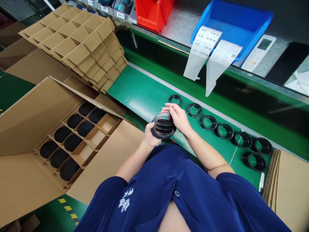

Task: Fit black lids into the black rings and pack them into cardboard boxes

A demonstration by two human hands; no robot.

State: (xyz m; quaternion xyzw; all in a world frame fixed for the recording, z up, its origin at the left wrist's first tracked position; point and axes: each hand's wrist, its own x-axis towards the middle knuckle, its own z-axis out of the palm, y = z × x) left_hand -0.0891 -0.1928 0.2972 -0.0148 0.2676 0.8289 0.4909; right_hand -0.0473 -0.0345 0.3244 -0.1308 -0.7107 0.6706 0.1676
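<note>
A round black slatted part (164, 128) is held up in front of my chest, over the near edge of the green table. My left hand (151, 133) grips its left rim, thumb on top. At its upper right, my right hand (178, 116) has its fingers bent over the rim. Beyond my hands, a black ring (175, 99) lies on the table, and several more black rings (209, 122) run in a row to the right. An open cardboard box (125, 145) at the left holds several black round parts (72, 142) in divider cells; some cells on its right side are unfilled.
Stacked cardboard dividers (79, 42) stand at the upper left. Flat cardboard sheets (289, 187) and a white marker (261, 182) are at the right. A shelf above carries a red bin (149, 14), a blue bin (236, 22) and a remote (259, 53); printed labels (223, 58) hang from it.
</note>
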